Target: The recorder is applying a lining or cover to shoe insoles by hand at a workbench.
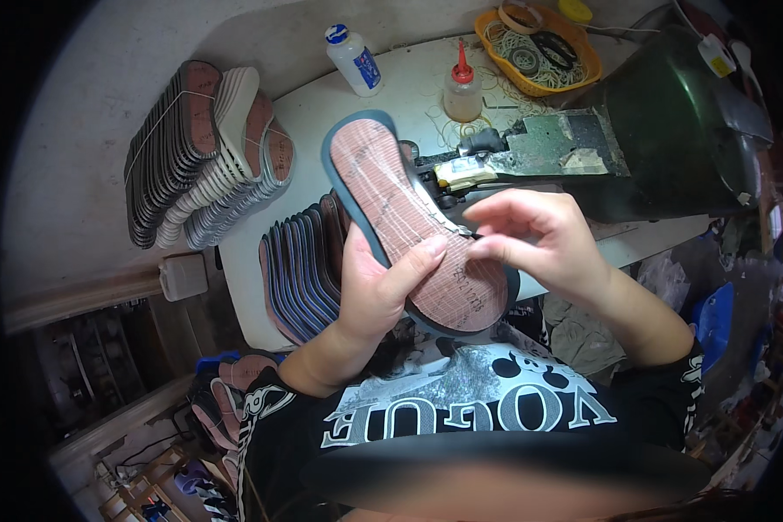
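Observation:
My left hand point(370, 283) grips a shoe sole point(383, 187) from its left side, thumb pressed on the top. The sole has a ridged pinkish face with handwriting and a dark rim, and is tilted up above the table edge. Along its right edge runs a thin strip point(445, 217), dark and whitish. Where that strip ends, my right hand point(539, 239) is curled with thumb and fingertips close to the sole's edge. Whatever lies between those fingertips is too small to make out. Behind the sole is a dark sewing machine point(565, 143).
Banded sole stacks point(178, 130) stand at the far left, and more soles point(300, 270) line the near left table edge point(244, 287). At the back are a white bottle point(354, 65), a red-tipped squeeze bottle point(462, 91) and a yellow basket point(565, 83) of elastic bands.

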Motion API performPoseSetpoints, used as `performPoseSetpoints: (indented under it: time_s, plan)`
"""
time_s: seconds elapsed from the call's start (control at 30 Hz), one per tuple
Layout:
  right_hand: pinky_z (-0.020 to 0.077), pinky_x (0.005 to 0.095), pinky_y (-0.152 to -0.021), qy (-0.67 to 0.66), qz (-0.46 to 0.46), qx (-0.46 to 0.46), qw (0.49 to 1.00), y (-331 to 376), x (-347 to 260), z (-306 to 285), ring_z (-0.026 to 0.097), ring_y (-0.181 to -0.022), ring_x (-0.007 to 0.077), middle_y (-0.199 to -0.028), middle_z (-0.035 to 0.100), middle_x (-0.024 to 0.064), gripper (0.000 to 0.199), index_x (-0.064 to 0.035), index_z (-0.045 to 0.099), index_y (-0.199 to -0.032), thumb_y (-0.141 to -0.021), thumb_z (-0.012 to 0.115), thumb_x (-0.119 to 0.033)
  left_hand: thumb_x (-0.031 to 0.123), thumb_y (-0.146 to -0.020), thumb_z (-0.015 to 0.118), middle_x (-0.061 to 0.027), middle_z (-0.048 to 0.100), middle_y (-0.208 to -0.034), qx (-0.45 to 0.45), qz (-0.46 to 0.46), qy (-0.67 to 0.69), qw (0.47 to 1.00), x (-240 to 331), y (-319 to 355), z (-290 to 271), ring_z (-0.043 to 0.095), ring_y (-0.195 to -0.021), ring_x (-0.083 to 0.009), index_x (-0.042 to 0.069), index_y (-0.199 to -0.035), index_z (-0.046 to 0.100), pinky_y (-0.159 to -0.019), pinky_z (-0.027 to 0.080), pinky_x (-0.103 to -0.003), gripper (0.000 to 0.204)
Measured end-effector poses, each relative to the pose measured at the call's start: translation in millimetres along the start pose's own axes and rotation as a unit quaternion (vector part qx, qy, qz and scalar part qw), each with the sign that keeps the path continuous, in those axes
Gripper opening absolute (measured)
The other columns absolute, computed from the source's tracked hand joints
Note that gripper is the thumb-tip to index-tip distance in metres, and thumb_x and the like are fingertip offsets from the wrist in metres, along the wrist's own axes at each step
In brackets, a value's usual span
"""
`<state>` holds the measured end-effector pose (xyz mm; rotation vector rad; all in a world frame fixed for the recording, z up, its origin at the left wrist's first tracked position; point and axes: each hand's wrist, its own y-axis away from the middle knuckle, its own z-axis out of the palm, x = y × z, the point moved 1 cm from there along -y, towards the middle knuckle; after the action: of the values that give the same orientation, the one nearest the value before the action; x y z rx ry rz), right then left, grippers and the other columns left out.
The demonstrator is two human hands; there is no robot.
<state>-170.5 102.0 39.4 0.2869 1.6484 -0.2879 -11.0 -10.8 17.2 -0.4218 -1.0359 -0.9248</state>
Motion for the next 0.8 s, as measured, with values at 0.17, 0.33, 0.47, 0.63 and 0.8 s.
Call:
performPoseSetpoints:
  time_s: [0.17,0.33,0.47,0.63,0.8]
  plan:
    - [0.0502,0.028,-0.056,0.34,-0.229,-0.004,0.912,1.6,-14.1,-8.2,0.062,-0.062,0.0211,-0.071,0.061,0.012,0.008,-0.0008,0.059,-0.082,-0.086,0.06,-0.008,-0.001,-0.082,0.062,-0.0095,0.058,-0.106,0.009,-0.001,-0.016,1.0,2.1,-1.9,8.3,0.059,-0.097,-0.0152,-0.002,-0.121,0.041,-0.089,0.047,-0.029,0.045]
    - [0.0468,0.0287,-0.088,-0.202,0.08,-0.062,0.974,15.4,17.2,-11.2,0.058,-0.099,0.0158,-0.106,0.06,0.0097,0.046,-0.0002,0.05,-0.116,-0.089,0.062,-0.035,0.0,-0.081,0.063,-0.0087,0.059,-0.107,0.017,0.012,0.023,1.0,4.9,-15.0,-5.6,0.06,-0.093,-0.0148,-0.002,-0.123,0.042,-0.087,0.048,-0.029,0.047]
    - [0.0546,0.0295,-0.077,-0.341,0.274,-0.144,0.888,41.0,42.0,32.6,0.066,-0.088,0.0183,-0.103,0.065,0.0158,0.029,0.0045,0.056,-0.113,-0.092,0.059,-0.015,0.007,-0.082,0.065,-0.0086,0.061,-0.103,0.04,-0.004,-0.048,0.998,15.4,-49.6,-12.9,0.06,-0.091,-0.0144,-0.003,-0.116,0.052,-0.084,0.048,-0.028,0.038]
    - [0.0543,0.0295,-0.079,-0.347,0.198,-0.015,0.917,45.6,48.4,55.9,0.066,-0.089,0.02,-0.101,0.066,0.0162,0.027,0.0076,0.059,-0.11,-0.095,0.052,-0.014,0.015,-0.078,0.071,-0.007,0.052,-0.108,0.006,-0.034,-0.146,0.989,-7.6,-86.5,-27.5,0.056,-0.097,-0.0159,-0.004,-0.111,0.056,-0.085,0.046,-0.029,0.041]
    - [0.0545,0.0307,-0.079,-0.374,0.18,0.046,0.909,52.0,49.6,49.9,0.067,-0.088,0.0211,-0.1,0.066,0.0178,0.028,0.0084,0.058,-0.11,-0.095,0.05,-0.014,0.018,-0.078,0.071,-0.0071,0.045,-0.111,-0.011,0.0,-0.192,0.981,-14.2,-95.1,-12.8,0.052,-0.103,-0.0173,-0.006,-0.108,0.058,-0.088,0.043,-0.028,0.041]
